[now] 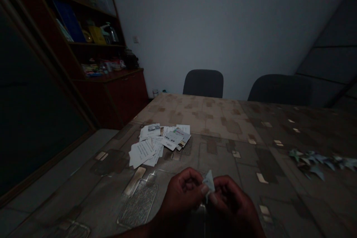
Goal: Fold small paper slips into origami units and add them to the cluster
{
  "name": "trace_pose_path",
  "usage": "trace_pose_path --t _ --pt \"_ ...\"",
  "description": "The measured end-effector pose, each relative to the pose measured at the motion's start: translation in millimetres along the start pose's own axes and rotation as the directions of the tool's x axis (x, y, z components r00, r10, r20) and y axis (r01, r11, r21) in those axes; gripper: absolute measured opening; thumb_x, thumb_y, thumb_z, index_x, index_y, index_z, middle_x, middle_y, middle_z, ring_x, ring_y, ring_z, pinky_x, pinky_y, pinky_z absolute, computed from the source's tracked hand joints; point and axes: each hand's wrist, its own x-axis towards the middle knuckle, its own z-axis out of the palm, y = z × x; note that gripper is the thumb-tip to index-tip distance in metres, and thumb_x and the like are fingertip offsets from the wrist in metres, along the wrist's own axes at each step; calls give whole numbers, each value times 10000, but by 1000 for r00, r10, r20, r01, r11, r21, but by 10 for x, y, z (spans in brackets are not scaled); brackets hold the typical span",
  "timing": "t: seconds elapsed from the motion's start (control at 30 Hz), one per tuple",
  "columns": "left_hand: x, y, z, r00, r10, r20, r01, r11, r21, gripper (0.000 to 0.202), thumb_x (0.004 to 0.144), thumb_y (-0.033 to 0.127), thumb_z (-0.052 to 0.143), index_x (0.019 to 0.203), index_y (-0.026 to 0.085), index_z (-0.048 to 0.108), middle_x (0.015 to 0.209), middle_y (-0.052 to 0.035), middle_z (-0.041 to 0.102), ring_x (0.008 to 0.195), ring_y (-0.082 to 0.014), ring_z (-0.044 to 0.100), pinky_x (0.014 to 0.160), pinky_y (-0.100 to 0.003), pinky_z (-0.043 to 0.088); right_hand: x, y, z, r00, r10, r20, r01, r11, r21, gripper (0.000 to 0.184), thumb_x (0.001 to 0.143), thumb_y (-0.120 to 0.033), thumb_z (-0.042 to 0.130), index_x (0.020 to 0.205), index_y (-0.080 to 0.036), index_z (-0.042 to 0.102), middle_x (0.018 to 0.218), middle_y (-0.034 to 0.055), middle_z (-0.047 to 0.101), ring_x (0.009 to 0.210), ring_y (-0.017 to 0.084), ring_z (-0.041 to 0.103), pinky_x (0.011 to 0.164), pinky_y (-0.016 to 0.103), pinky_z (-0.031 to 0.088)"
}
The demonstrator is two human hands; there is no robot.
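Observation:
Both my hands are low at the front edge of the table, close together, pinching one small folded piece of pale paper (209, 185). My left hand (181, 197) has its fingers curled and its thumb pressed on the paper's left side. My right hand (234, 202) grips the paper from the right, fingers closed. A loose heap of white printed paper slips (156, 143) lies on the table ahead and to the left of my hands. Several small folded paper shapes (318, 161), bluish in the dim light, lie in a row on the right.
The patterned table (223, 126) fills the lower view in a dark room. Two dark chairs (203, 83) (279, 88) stand at its far side. A wooden cabinet with shelves of bottles and books (95, 44) stands at the left wall.

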Motion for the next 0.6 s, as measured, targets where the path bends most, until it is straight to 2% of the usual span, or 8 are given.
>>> trace_pose_path --t 0.13,0.3,0.4,0.5,0.6 --pt "-24 32 -3 992 106 -66 -101 992 72 344 626 359 823 692 170 543 578 45 506 521 -83 427 501 -181 336 -15 7 -2 998 -53 -39 48 992 -114 180 739 -390 711 753 -217 663 569 -45 546 541 142 519 528 218 411" --pt "-80 71 -3 990 116 -83 -97 975 200 102 688 209 734 695 150 651 594 21 538 551 -102 465 526 -194 364 -11 38 -45 969 -247 -30 226 925 -306 192 766 -440 718 749 -252 677 564 -39 555 518 160 550 539 244 450" --pt "-81 60 -17 986 150 -69 -132 967 218 100 706 241 729 729 148 702 662 -12 597 612 -132 528 562 -210 408 3 36 -74 936 -353 7 332 874 -355 191 820 -454 681 839 -266 708 645 -9 627 564 180 600 581 270 489" --pt "-76 44 -33 990 138 -28 -132 977 165 202 756 341 713 785 142 734 699 -27 618 608 -137 545 563 -221 429 32 33 -110 906 -414 89 417 836 -358 134 904 -310 588 934 -267 712 787 28 713 711 203 670 666 287 528" --pt "-74 36 -41 994 104 -29 -101 988 115 260 792 387 693 835 136 744 636 -11 595 554 -121 530 546 -218 433 60 37 -148 879 -452 155 476 797 -373 199 915 -189 538 984 -277 701 856 22 738 789 201 688 713 285 533"
